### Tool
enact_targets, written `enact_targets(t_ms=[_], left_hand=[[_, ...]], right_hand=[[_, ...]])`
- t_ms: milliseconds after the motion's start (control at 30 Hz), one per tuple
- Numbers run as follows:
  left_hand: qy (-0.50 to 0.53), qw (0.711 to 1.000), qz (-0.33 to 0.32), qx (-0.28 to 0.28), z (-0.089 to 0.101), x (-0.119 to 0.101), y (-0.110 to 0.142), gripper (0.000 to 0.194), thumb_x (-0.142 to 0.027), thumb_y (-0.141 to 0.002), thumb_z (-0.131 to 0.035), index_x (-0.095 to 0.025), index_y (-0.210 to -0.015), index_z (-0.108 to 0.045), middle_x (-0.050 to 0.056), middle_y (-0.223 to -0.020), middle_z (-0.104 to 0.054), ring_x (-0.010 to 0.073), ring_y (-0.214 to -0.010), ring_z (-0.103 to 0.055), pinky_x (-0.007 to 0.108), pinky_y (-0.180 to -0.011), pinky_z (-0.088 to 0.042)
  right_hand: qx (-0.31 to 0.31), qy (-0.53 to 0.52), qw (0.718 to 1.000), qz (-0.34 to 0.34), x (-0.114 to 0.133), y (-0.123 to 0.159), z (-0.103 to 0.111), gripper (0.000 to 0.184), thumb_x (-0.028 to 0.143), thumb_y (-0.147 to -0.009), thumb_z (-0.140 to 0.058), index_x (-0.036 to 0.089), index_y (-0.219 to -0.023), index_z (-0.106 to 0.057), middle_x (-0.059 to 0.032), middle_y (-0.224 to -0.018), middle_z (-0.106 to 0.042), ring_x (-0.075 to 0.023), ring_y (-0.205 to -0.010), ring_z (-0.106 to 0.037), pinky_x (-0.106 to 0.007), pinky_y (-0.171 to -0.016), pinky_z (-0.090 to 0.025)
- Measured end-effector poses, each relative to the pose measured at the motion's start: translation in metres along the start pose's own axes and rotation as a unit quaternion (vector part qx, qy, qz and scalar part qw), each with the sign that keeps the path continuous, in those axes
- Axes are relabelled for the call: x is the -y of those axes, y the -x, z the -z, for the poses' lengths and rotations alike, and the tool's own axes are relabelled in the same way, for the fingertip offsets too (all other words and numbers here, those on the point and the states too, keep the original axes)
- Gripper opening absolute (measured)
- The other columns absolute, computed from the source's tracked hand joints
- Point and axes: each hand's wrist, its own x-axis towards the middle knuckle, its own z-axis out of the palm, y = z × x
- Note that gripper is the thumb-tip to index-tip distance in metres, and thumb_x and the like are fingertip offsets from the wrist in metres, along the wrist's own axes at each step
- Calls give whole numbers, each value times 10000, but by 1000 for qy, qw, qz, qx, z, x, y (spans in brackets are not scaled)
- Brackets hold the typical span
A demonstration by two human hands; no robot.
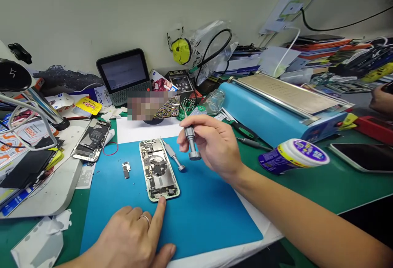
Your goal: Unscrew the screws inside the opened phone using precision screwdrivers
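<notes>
An opened smartphone [156,184] lies on the blue mat [211,227], its inner boards and a round coil showing. My left hand [129,233] rests in front of it. Its index finger is stretched out to the phone's lower edge, the thumb is apart and the other fingers are curled; it holds nothing. Raised above the mat, my right hand [219,147] grips a grey precision screwdriver [190,140] with its tip pointing up and away. A second small screwdriver [172,155] lies along the phone's right side. Left of the phone are a small metal plate [126,169] and several tiny screws.
A blue machine with a metal plate [260,108] stands at the back right, near a purple tub [291,155] and another phone [365,156]. A display [124,71] stands at the back. A phone part [91,139] sits at left. Part of another person's hand [380,98] shows at far right.
</notes>
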Motion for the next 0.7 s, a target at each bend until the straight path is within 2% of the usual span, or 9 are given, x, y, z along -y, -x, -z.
enact_targets(t_ms=[67, 133, 167, 233, 300, 367, 433, 533, 700], left_hand=[[-3, 1000, 1, 14, -3, -1, 1, 544, -386, -1105, -264, 21, -1430, -418, 31, -682, -687, 213, -536, -667, 358, -489, -522], [-12, 999, 3, 31, -6, -2, 3, 561, -403, -1092, -314, 25, -1440, -414, 15, -634, -672, 214, -493, -650, 360, -462, -508], [-17, 999, 4, 36, -7, -3, 4, 570, -412, -1084, -341, 27, -1440, -418, 9, -614, -664, 213, -474, -642, 358, -451, -500], [-24, 999, 3, 45, -8, -4, 5, 590, -434, -1067, -397, 26, -1435, -432, 4, -598, -662, 209, -462, -637, 353, -447, -494], [-27, 998, 3, 50, -8, -4, 5, 597, -445, -1051, -441, 22, -1422, -451, 2, -592, -662, 206, -465, -640, 347, -452, -493], [-28, 998, 1, 49, -7, -4, 4, 595, -445, -1048, -447, 22, -1417, -456, 2, -595, -665, 203, -463, -639, 346, -449, -486], [-27, 999, -1, 43, -7, -3, 3, 585, -435, -1057, -422, 24, -1418, -452, 4, -601, -668, 202, -462, -639, 346, -442, -478], [-26, 999, -1, 38, -6, -3, 2, 565, -417, -1071, -380, 27, -1412, -454, 7, -601, -667, 199, -464, -639, 343, -442, -476], [-25, 999, -2, 30, -7, -5, 2, 564, -422, -1056, -403, 33, -1376, -496, 8, -566, -647, 207, -449, -628, 348, -426, -481]], right_hand=[[0, -106, 994, 14, 0, 5, -7, 160, 211, -903, -566, 231, -1057, -600, -5, -840, -766, -145, -677, -735, -271, -622, -604], [23, -120, 992, 27, -2, 11, -12, 246, 205, -902, -665, 261, -1117, -558, 8, -871, -771, -139, -722, -751, -263, -666, -620], [32, -112, 992, 40, -3, 14, -13, 259, 225, -916, -686, 271, -1130, -547, 23, -830, -755, -130, -688, -740, -243, -633, -610], [48, -64, 992, 93, -3, 20, -14, 190, 299, -961, -671, 272, -1119, -567, 42, -744, -702, -107, -569, -675, -203, -519, -549], [60, 30, 982, 176, 0, 25, -13, 156, 383, -989, -629, 256, -1079, -618, 34, -714, -666, -94, -500, -595, -206, -452, -486], [47, 132, 956, 257, 5, 27, -12, 187, 414, -985, -624, 238, -1035, -662, 4, -741, -663, -115, -548, -594, -243, -495, -510], [28, 188, 936, 296, 9, 28, -12, 188, 399, -981, -627, 228, -1038, -682, -45, -852, -689, -167, -724, -671, -296, -639, -586], [51, 161, 944, 284, 8, 30, -15, 196, 312, -992, -616, 243, -1174, -641, -70, -998, -722, -203, -931, -721, -353, -832, -622], [83, 67, 973, 204, -5, 37, -25, 696, 146, -975, -620, 347, -1542, -270, -34, -1071, -748, -166, -938, -759, -331, -843, -653]])
